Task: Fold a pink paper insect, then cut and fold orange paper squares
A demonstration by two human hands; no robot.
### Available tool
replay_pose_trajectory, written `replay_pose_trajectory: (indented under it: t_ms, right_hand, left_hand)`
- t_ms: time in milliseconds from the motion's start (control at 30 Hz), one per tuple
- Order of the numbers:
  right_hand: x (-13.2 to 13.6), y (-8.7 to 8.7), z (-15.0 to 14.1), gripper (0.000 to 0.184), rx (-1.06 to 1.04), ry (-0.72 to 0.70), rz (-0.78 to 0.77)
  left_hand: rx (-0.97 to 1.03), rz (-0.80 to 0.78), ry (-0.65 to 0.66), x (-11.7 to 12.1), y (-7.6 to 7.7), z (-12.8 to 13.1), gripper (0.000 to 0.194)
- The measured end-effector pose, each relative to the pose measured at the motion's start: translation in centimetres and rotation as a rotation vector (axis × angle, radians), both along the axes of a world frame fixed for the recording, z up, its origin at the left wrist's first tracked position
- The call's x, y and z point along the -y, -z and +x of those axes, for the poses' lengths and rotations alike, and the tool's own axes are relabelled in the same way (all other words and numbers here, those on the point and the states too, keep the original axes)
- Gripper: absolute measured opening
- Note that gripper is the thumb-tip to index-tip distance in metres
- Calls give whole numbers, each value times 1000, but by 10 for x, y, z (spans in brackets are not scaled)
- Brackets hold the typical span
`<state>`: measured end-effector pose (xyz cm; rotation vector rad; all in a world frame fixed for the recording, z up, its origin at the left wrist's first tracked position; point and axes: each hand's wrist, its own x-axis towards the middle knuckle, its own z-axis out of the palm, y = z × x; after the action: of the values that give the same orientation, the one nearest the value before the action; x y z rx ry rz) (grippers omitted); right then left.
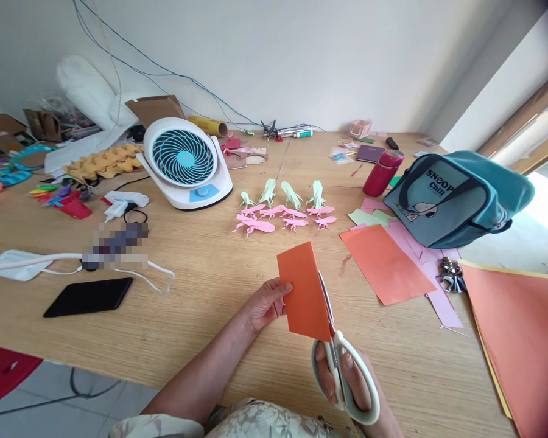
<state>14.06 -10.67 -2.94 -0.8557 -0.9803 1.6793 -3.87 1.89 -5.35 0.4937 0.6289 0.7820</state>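
Observation:
My left hand (268,304) pinches the left edge of a folded orange paper (304,292), thumb on top, holding it above the table. My right hand (347,377) has its fingers through the white handles of a pair of scissors (337,356). The scissor blades run along the right edge of the orange paper, close to its lower right corner. Beyond my hands stand several small folded paper figures, light green ones (292,196) behind pink ones (256,225). A flat orange sheet (386,264) lies to the right on pink and green paper pieces.
A white fan (185,161) stands at the back left, near a black phone (89,297) and a power strip with cables. On the right are a red flask (383,172), a teal bag (452,198), keys (450,274) and a stack of large orange sheets (520,340).

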Motion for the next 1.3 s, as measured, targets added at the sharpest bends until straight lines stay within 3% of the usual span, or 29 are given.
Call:
replay_pose_trajectory:
  t_ms: [500, 767, 933, 1033, 1300]
  right_hand:
    - [3, 16, -1, 48, -31, -73, 89]
    - [-3, 31, -8, 51, -177, -47, -7]
    - [-5, 32, -9, 49, -193, -49, 5]
    - [-8, 28, -10, 48, -165, -17, 60]
    - [-14, -7, -16, 59, 56, 56, 103]
  left_hand:
    - [28, 19, -61, -3, -3, -2, 36]
    - [-65, 74, -279, -4, -9, 1, 35]
    - [-89, 60, -215, -2, -14, -1, 35]
    - [-70, 41, -161, 0, -13, 1, 31]
    - [-74, 2, -140, 0, -6, 2, 35]
